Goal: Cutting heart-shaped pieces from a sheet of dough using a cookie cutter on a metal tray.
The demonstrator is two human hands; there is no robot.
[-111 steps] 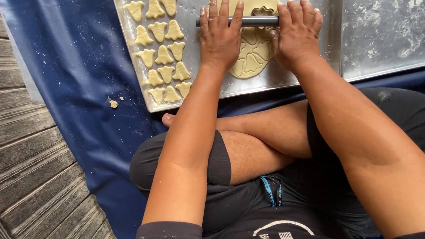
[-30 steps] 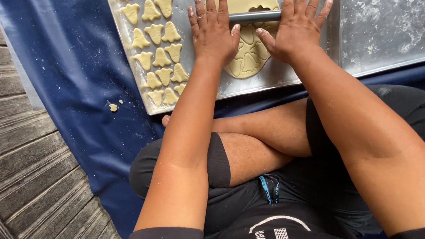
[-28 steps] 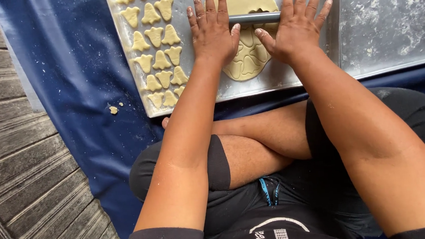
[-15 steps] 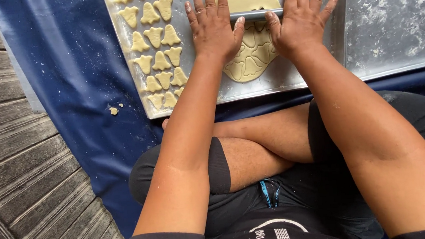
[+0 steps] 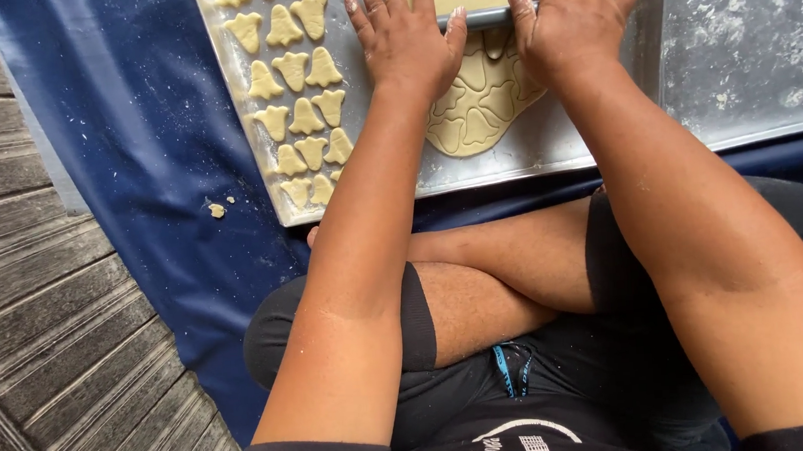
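My left hand [image 5: 407, 32] and my right hand [image 5: 580, 15] both lie flat and open, fingers spread, palms pressing on the thin dark metal rolling pin [image 5: 479, 17] that shows only in the gap between them. Neither hand closes around it. The pin sits across the pale, flattened sheet of dough [image 5: 477, 98], at about twelve o'clock from my crossed legs, and the sheet rests on the floured metal tray [image 5: 547, 145].

The near part of the dough carries pressed outlines of bell shapes. If I roll back over that part with much weight, I think the outlines will smear or close up. Open palms give no grip, so the pin could skid sideways and slip out, most likely toward nine o'clock, where the rows of cut bell-shaped dough pieces [image 5: 305, 119] lie close beside my left wrist; a slipped hand or forearm would flatten them. The bare patches of tray look thinly floured, so the dough may stick and tear
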